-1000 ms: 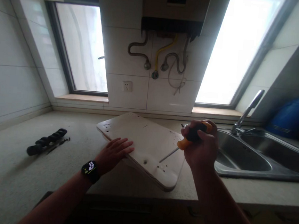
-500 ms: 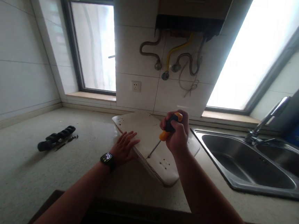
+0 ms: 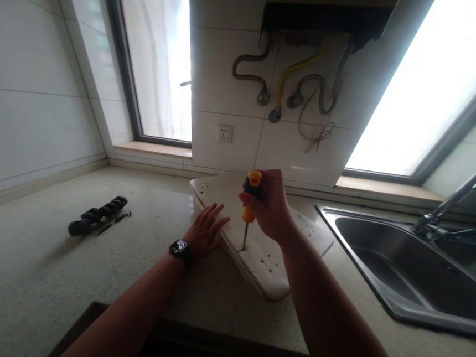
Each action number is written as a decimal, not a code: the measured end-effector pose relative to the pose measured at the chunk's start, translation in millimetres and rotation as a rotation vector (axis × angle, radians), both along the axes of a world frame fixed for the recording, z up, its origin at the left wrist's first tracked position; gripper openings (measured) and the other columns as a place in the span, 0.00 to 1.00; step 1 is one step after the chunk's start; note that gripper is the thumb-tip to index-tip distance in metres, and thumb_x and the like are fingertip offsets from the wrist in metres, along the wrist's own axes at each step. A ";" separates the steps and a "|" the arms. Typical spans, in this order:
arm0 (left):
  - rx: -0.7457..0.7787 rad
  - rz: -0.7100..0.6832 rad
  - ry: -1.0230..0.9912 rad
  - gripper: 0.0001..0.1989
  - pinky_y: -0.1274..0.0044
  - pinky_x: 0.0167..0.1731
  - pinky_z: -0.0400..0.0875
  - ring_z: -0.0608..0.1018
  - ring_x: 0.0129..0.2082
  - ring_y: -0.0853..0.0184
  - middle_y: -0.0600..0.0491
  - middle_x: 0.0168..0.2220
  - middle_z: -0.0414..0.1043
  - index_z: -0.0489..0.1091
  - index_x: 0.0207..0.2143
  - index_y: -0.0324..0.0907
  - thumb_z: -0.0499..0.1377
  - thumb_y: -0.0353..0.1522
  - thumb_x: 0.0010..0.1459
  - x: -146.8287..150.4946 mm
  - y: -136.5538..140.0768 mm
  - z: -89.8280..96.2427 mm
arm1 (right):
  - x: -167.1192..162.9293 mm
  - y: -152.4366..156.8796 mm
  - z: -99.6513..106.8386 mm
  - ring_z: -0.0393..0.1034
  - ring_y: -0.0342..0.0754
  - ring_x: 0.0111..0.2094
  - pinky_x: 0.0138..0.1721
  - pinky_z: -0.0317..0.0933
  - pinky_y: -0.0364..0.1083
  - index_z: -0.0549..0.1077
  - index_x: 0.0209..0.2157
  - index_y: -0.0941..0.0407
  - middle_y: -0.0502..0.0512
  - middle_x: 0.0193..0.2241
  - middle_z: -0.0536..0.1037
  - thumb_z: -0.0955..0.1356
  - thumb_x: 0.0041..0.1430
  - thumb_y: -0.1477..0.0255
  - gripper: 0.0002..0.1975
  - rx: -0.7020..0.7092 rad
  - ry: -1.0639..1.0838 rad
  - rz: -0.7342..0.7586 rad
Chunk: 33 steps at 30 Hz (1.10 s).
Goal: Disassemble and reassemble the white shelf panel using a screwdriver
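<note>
Head view: the right hand's grip (image 3: pixel 271 206) is closed firmly around a yellow-and-black-handled steel screwdriver (image 3: pixel 248 215), whose shaft runs down to a small round spot near the edge of a white, round-cornered board (image 3: pixel 259 247). This board lies beneath the grip on the pale speckled worktop (image 3: pixel 137 281). Left of the grip, the left hand (image 3: pixel 206 231) rests on the board's edge, fingers spread; farther left lies a black, lobed object (image 3: pixel 92 216).

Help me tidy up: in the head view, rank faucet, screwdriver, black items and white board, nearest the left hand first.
1. White board: against the left hand
2. Screwdriver: in the right hand
3. Black items: left side
4. Faucet: right side
</note>
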<state>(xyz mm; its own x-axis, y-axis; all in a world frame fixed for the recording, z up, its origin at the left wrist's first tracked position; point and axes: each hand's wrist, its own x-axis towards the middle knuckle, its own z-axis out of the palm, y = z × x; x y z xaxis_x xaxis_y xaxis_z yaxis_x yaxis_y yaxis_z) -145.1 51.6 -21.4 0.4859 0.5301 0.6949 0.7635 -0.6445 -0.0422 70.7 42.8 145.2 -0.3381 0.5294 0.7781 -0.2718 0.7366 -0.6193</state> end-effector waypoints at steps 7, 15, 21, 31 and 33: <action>-0.056 -0.020 0.012 0.32 0.51 0.65 0.48 0.48 0.71 0.48 0.40 0.72 0.45 0.56 0.67 0.44 0.55 0.45 0.65 0.6 -10.1 7.1 | 5.8 -5.6 -9.8 0.66 0.41 0.28 0.28 0.64 0.44 0.61 0.45 0.49 0.47 0.35 0.70 0.73 0.56 0.71 0.20 -0.042 0.108 -0.087; -0.047 -0.055 0.041 0.27 0.52 0.66 0.48 0.50 0.71 0.50 0.46 0.72 0.47 0.62 0.65 0.48 0.53 0.45 0.66 7.3 -21.1 10.7 | 24.6 -38.1 -32.6 0.71 0.46 0.39 0.32 0.68 0.45 0.62 0.47 0.48 0.50 0.39 0.72 0.73 0.55 0.74 0.23 -0.008 0.120 -0.188; -0.084 -0.072 -0.007 0.30 0.53 0.66 0.48 0.49 0.71 0.49 0.44 0.71 0.48 0.61 0.65 0.47 0.52 0.48 0.65 18.8 -37.6 19.1 | 36.8 -52.1 -39.1 0.72 0.46 0.42 0.37 0.70 0.46 0.61 0.49 0.47 0.50 0.42 0.73 0.72 0.56 0.75 0.23 0.022 0.131 -0.231; -0.280 -0.108 -0.451 0.12 0.56 0.63 0.55 0.76 0.53 0.60 0.52 0.50 0.78 0.74 0.45 0.48 0.63 0.32 0.57 106.1 -86.5 26.6 | 52.8 -62.4 -29.3 0.73 0.44 0.35 0.34 0.73 0.45 0.66 0.47 0.49 0.48 0.37 0.72 0.74 0.55 0.73 0.20 -0.137 0.121 -0.220; -0.291 -0.115 -0.450 0.13 0.57 0.62 0.55 0.77 0.52 0.60 0.53 0.49 0.79 0.75 0.44 0.48 0.65 0.32 0.56 105.6 -86.6 25.2 | 57.0 -66.8 -25.7 0.74 0.45 0.36 0.37 0.73 0.47 0.69 0.48 0.51 0.49 0.37 0.73 0.74 0.55 0.72 0.19 -0.151 0.078 -0.226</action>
<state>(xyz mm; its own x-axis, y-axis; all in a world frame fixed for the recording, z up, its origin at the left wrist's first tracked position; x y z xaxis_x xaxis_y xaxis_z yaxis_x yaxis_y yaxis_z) -39.6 -35.0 3.7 0.2411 0.6925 0.6800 0.5888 -0.6613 0.4648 127.7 -24.0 119.6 -0.1406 0.6965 0.7036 -0.1621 0.6849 -0.7104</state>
